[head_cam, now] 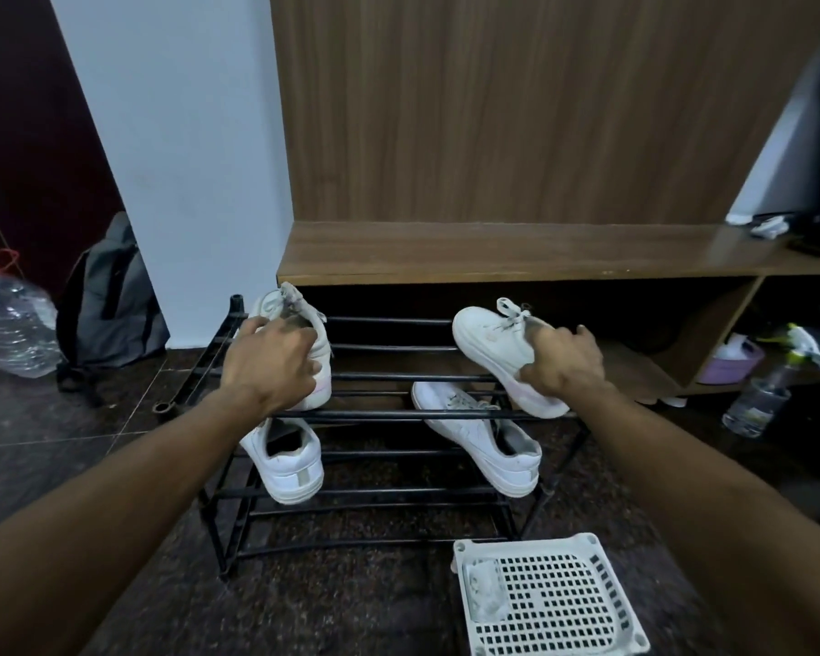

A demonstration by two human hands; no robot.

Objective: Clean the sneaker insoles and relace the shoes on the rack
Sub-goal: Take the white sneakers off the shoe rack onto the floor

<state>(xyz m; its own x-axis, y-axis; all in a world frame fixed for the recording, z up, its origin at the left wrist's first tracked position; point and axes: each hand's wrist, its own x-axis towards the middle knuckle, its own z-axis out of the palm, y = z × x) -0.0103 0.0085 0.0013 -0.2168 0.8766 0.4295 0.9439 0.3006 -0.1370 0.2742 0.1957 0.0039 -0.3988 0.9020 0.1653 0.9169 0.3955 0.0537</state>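
Observation:
A black metal shoe rack stands on the dark floor. My left hand grips a white sneaker from above at the left end of the top tier. My right hand grips a second white sneaker by its heel side at the right end of that tier, with the toe tilted up and its lace loose. On the lower tier sit two more white sneakers, one at the left and one at the right, both with open collars.
A white perforated plastic tray lies on the floor in front of the rack, with a small pale object in its left corner. A wooden bench stands behind the rack. A clear bottle stands to the right, a grey backpack and a large water jug to the left.

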